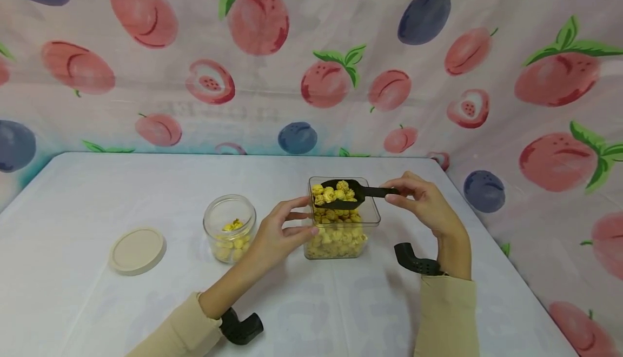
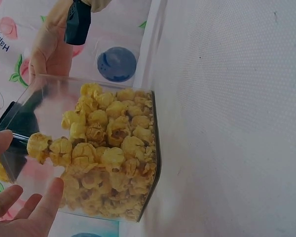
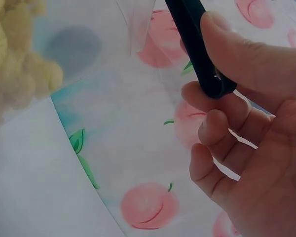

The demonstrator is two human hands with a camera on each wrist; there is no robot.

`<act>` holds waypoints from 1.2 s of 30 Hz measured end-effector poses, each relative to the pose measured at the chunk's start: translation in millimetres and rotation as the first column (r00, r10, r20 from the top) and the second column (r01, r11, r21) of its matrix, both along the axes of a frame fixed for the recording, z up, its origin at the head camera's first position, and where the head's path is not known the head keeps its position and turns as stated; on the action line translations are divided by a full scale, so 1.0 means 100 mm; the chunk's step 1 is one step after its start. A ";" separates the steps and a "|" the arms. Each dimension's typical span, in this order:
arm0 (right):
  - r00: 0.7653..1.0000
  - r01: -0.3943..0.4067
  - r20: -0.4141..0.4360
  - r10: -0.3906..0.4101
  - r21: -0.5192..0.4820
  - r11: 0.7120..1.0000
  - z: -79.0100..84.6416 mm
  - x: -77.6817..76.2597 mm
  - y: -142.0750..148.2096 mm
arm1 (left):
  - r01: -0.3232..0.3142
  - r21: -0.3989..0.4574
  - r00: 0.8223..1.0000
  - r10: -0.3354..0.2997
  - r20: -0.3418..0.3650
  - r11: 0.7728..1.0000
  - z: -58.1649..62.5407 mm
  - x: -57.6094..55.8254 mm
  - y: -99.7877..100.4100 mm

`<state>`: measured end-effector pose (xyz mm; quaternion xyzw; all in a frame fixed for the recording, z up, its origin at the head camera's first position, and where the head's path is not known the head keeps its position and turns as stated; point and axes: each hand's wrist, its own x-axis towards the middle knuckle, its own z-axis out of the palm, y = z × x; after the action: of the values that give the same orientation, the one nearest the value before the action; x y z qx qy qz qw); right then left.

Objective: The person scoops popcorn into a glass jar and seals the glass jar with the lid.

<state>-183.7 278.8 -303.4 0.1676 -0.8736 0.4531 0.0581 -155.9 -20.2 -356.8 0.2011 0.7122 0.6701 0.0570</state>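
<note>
My right hand point(image 1: 428, 203) pinches the handle end of a black scoop point(image 1: 372, 191) between thumb and fingers; its other fingers curl loosely in the right wrist view. Popcorn point(image 1: 336, 192) fills the scoop bowl, which lies over the mouth of a clear square container point(image 1: 370, 222). More popcorn point(image 2: 108, 148) is inside that container. At the container's left side is my left hand point(image 1: 279, 232), with spread, fairly straight fingers point(image 2: 47, 205) at the wall and rim. Left of this hand stands a round clear jar point(image 1: 211, 227) with some popcorn at its bottom.
A cream round lid point(image 1: 138, 251) lies flat on the white table point(image 1: 68, 200), left of the jar. Behind the table hangs a fruit-print cloth point(image 1: 263, 75), which continues along the right side. A black curved wrist mount point(image 1: 413, 259) juts out from each wrist.
</note>
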 end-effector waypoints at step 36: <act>0.989 -0.092 -0.131 0.074 -0.138 0.986 0.10 -0.01 -0.38 | -0.094 -0.270 0.984 0.049 -0.170 0.958 0.56 -0.07 -0.64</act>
<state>-184.5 241.0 -293.5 0.2275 -0.8256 0.5054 0.1056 -163.2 -84.0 -300.5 0.2189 0.8080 0.5469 0.0022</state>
